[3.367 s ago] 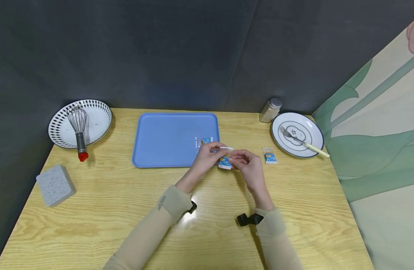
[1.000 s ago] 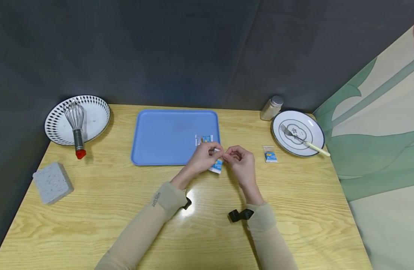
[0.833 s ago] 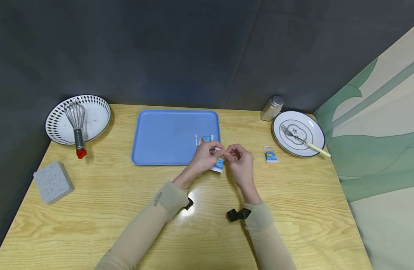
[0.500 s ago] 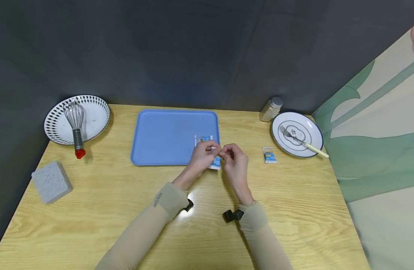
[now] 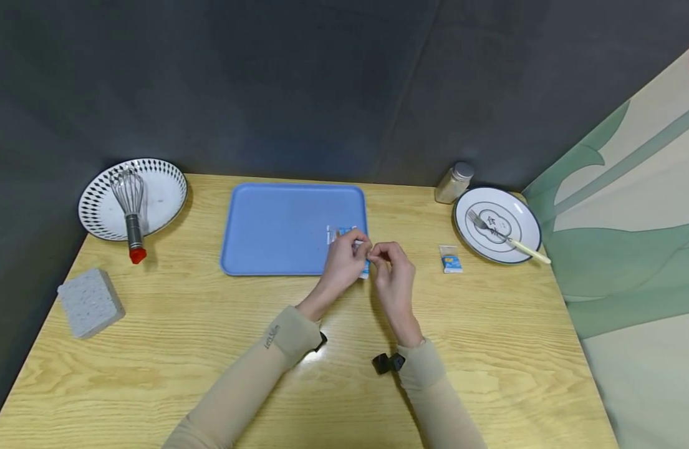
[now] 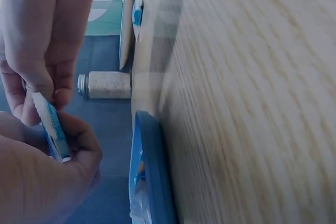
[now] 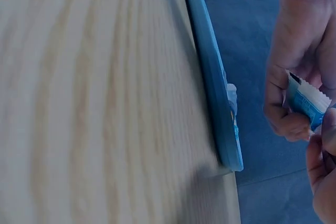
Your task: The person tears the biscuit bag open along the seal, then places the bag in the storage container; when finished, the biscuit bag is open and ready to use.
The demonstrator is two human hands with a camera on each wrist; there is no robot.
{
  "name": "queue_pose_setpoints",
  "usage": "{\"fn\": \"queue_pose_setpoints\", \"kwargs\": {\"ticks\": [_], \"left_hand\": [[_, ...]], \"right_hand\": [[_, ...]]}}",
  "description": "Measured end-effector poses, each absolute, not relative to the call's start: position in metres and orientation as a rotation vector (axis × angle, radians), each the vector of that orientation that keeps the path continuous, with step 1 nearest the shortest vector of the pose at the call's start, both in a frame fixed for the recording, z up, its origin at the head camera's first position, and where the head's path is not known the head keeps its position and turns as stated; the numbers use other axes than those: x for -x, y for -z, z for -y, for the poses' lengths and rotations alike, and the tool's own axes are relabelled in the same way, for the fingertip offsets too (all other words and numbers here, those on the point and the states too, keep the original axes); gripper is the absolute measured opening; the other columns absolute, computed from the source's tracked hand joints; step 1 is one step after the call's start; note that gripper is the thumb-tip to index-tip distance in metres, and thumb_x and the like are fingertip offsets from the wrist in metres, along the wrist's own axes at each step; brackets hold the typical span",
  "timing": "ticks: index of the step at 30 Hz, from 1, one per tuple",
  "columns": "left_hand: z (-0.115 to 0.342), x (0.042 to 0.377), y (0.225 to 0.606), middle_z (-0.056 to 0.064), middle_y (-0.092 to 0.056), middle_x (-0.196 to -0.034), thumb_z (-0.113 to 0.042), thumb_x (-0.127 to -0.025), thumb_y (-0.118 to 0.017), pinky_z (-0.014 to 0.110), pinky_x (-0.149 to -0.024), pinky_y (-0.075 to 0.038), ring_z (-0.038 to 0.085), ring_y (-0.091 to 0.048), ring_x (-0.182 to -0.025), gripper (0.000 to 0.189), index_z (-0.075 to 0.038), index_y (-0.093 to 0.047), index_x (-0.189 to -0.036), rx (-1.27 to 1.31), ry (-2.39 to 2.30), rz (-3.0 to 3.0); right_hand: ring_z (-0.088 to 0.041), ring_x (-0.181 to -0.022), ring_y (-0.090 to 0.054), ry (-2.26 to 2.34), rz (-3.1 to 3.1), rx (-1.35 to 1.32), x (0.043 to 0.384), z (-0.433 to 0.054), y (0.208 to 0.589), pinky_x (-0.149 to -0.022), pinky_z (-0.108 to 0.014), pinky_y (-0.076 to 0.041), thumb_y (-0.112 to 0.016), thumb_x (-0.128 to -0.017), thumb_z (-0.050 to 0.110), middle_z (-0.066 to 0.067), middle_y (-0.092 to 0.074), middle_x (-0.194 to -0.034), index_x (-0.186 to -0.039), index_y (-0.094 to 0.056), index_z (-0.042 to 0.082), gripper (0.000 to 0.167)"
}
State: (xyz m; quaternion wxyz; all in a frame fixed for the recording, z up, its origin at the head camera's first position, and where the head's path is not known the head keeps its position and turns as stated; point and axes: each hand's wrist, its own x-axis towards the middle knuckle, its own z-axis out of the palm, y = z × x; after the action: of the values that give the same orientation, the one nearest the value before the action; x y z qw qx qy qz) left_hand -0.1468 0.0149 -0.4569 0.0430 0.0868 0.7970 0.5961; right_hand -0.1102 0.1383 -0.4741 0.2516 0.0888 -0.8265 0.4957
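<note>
Both hands meet at a small blue-and-white sachet (image 5: 365,270), held above the tray's front right corner. My left hand (image 5: 344,262) grips the sachet's body between thumb and fingers, covering much of it in the head view. With thumb and fingertips, my right hand (image 5: 396,274) pinches its edge. The left wrist view shows the sachet (image 6: 55,127) tilted between the two hands; a serrated end of the sachet (image 7: 310,98) appears in the right wrist view. A similar sachet (image 5: 334,233) lies on the blue tray (image 5: 282,231), partly behind the left hand. Another sachet (image 5: 451,260) lies on the table at right.
At back left a patterned plate (image 5: 170,199) bears a whisk (image 5: 132,212), with a grey sponge-like block (image 5: 91,302) in front. A shaker jar (image 5: 453,184) stands at back right beside a plate (image 5: 512,212) with a fork (image 5: 512,242). A dark backdrop (image 5: 265,87) rises behind.
The sachet has gone slightly left and turned, so less of it shows from the head. The right hand has moved left, its fingertips now close against the left hand's. The other things stay put.
</note>
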Motion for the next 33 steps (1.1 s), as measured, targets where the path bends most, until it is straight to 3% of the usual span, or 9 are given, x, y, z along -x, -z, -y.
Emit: {"fn": "queue_pose_setpoints", "kwargs": {"ticks": [5,10,15,21,33], "left_hand": [[-0.005,0.155,0.466,0.011,-0.067,-0.077,0.003,-0.103,-0.058,0.021,-0.057,-0.04,0.004,-0.05,-0.061,0.012,0.005,-0.07,-0.101,-0.173,-1.873,-2.472],[0.01,0.159,0.466,0.008,-0.066,-0.079,0.001,-0.105,-0.061,0.022,-0.051,-0.033,0.008,-0.043,-0.058,0.013,0.005,-0.072,-0.101,0.011,-1.975,-2.375],[0.013,0.159,0.465,0.009,-0.068,-0.083,-0.004,-0.108,-0.06,0.023,-0.05,-0.032,0.008,-0.039,-0.054,0.017,0.008,-0.072,-0.111,-0.036,-1.968,-2.327],[0.01,0.159,0.466,0.006,-0.065,-0.079,-0.003,-0.107,-0.062,0.022,-0.049,-0.031,0.008,-0.038,-0.053,0.015,0.008,-0.073,-0.109,0.007,-1.987,-2.309],[0.013,0.162,0.464,0.014,-0.073,-0.09,-0.004,-0.107,-0.063,0.021,-0.054,-0.036,0.011,-0.052,-0.065,0.016,0.008,-0.073,-0.109,0.033,-1.996,-2.324]], "right_hand": [[-0.032,-0.087,-0.071,-1.362,2.209,-0.328,0.101,-0.127,0.472,-0.081,-0.036,-0.059,-0.072,-0.089,-0.021,-0.015,-0.069,-0.09,-0.09,-0.064,-0.004,0.019],[-0.026,-0.086,-0.069,-1.403,2.213,-0.379,0.097,-0.116,0.467,-0.079,-0.032,-0.059,-0.074,-0.088,-0.018,-0.014,-0.069,-0.09,-0.093,-0.065,-0.004,0.018],[-0.027,-0.083,-0.066,-1.464,2.215,-0.266,0.098,-0.118,0.466,-0.075,-0.024,-0.053,-0.074,-0.091,-0.013,-0.016,-0.069,-0.091,-0.094,-0.065,-0.006,0.012],[-0.024,-0.085,-0.064,-1.539,2.221,-0.238,0.096,-0.121,0.464,-0.076,-0.023,-0.051,-0.073,-0.095,-0.007,-0.018,-0.07,-0.094,-0.097,-0.065,-0.007,0.008],[-0.023,-0.084,-0.065,-1.549,2.233,-0.288,0.087,-0.114,0.46,-0.076,-0.021,-0.054,-0.073,-0.093,-0.012,-0.018,-0.069,-0.093,-0.096,-0.064,-0.008,0.011]]}}
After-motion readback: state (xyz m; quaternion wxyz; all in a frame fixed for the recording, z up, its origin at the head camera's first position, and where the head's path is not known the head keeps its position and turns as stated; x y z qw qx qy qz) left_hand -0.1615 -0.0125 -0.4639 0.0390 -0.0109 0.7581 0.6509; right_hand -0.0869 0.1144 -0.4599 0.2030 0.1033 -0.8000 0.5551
